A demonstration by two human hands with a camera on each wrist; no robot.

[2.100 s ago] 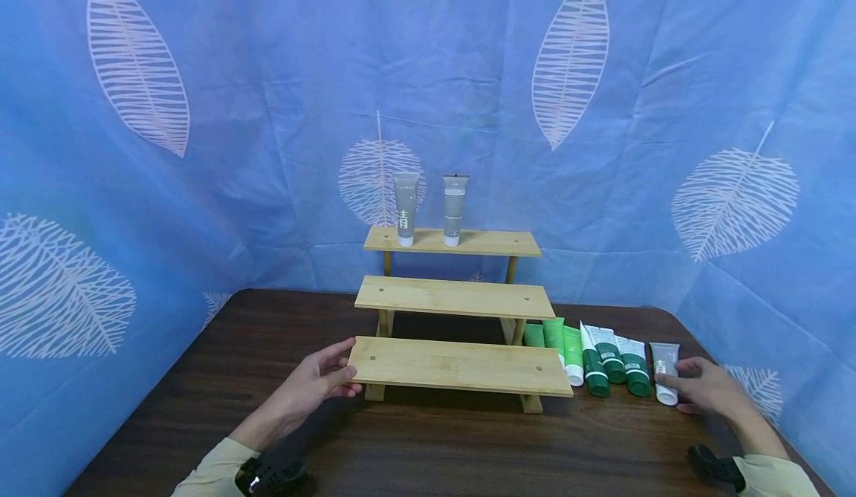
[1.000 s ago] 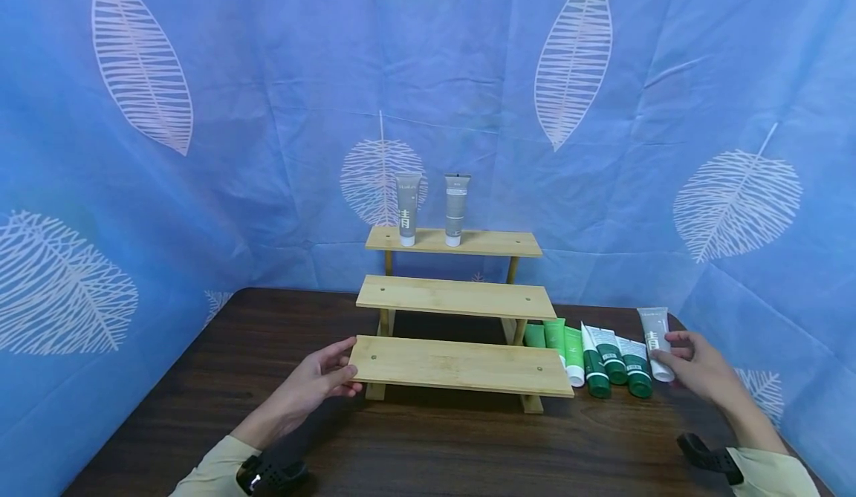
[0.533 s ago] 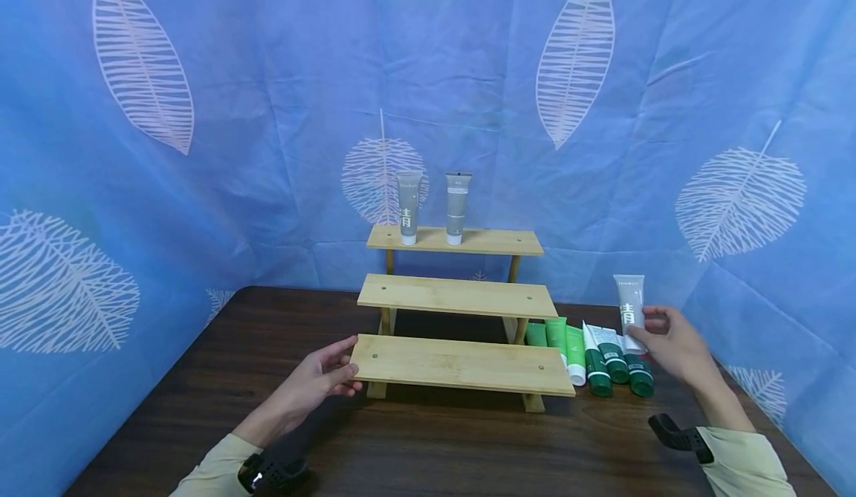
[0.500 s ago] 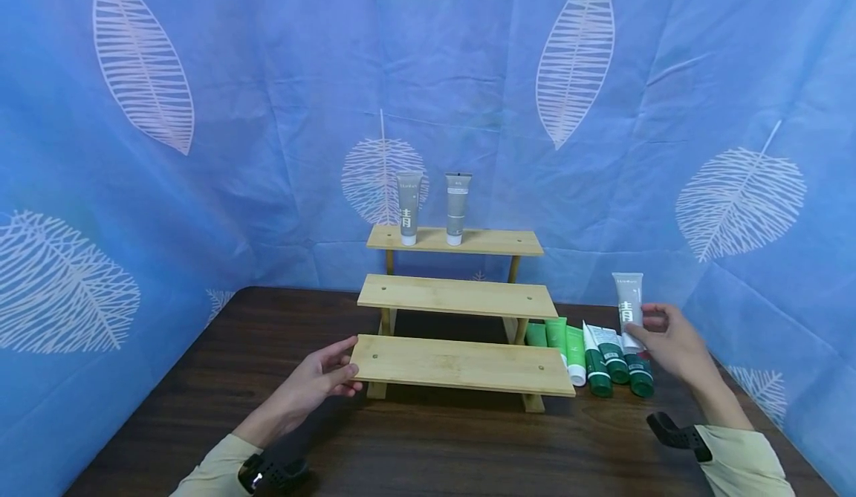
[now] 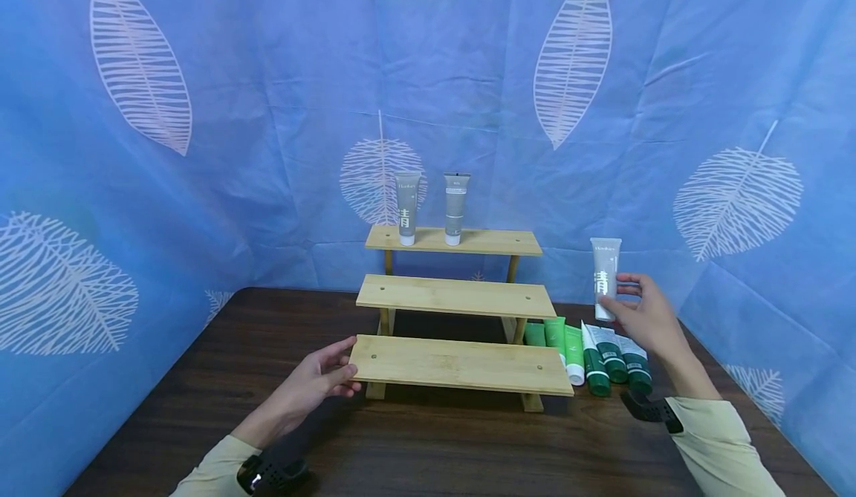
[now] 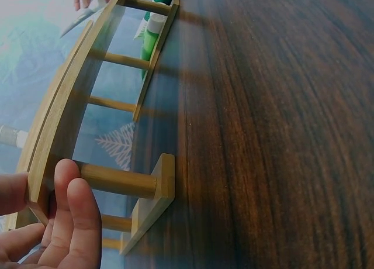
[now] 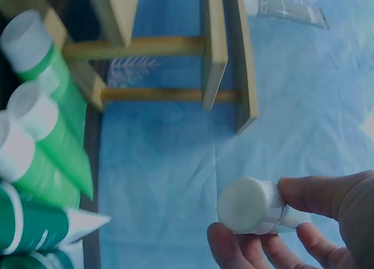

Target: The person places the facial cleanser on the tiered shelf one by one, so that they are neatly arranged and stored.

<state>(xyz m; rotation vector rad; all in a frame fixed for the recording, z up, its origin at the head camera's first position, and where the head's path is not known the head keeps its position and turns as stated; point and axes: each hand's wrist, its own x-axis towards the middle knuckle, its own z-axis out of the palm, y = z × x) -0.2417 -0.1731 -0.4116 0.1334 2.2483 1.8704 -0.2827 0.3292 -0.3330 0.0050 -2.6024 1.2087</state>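
My right hand (image 5: 642, 317) pinches a grey squeeze tube (image 5: 605, 275) with a white cap, holding it upright, cap down, in the air above the other tubes. In the right wrist view the round white cap (image 7: 241, 206) faces the camera between thumb and fingers. My left hand (image 5: 314, 378) grips the left end of the lowest board (image 5: 461, 365) of a three-tier wooden stand. In the left wrist view its fingers (image 6: 85, 216) curl under the board's end. Two grey tubes stand on the top board (image 5: 491, 242): one at left (image 5: 407, 207), the other (image 5: 455, 207) near the middle.
Right of the stand, light green tubes (image 5: 574, 352) and dark green tubes (image 5: 596, 371) lie side by side on the dark wooden table (image 5: 455, 452). The middle board (image 5: 455, 295) bears nothing. A blue leaf-patterned cloth (image 5: 287, 133) hangs behind.
My right hand has lifted the grey tube off the table at the right and carried it up and leftward over the green tubes. My left hand stays on the lowest board.
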